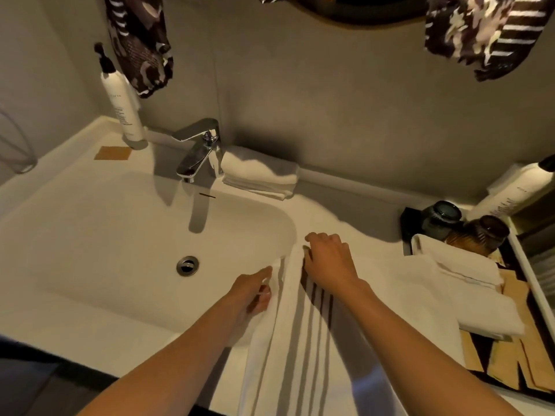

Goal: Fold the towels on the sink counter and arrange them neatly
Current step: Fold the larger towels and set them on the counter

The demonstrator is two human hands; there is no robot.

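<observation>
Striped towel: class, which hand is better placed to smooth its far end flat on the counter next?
Probably the right hand: it lies open on the striped towel at its far end, while the left hand grips the edge over the sink.

A person's left hand point(255, 291) grips the edge of a white striped towel point(303, 334) draped over the sink counter point(354, 232), the right hand point(329, 259) resting on its top; a folded towel point(259, 172) sits beside the faucet point(198, 148).

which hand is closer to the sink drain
Left. The left hand grips the striped towel at the basin's edge, just right of the drain; the right hand lies farther right.
</observation>
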